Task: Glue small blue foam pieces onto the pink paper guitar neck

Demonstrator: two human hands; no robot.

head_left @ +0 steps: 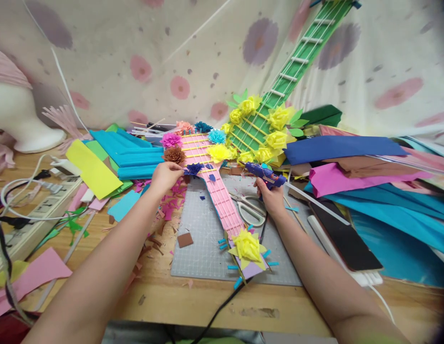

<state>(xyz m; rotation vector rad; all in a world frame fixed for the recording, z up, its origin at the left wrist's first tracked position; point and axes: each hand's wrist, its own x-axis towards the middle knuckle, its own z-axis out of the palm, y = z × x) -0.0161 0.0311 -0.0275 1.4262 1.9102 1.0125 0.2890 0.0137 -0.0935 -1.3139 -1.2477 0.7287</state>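
Note:
My left hand (168, 177) pinches the left edge of a dark blue paper flower (194, 168), at the lower left of a pink paper guitar body (195, 145). Wrapped round the handle of a blue hot glue gun (265, 175) is my right hand (272, 196). The gun's nozzle points left, and a white glue stick (317, 203) sticks out of its back. Paper flowers ring the guitar body, among them a brown flower (174, 155) and a yellow flower (219, 153). Its pink neck (224, 200) runs toward me and ends under a large yellow flower (248, 246).
A grey cutting mat (196, 258) lies beneath the guitar, with scissors (251, 210) on it. Behind stands a green paper guitar (290, 76). Coloured paper (379, 205) and a phone (345, 234) lie right, a power strip (39, 215) left. A black cord (225, 303) crosses the front edge.

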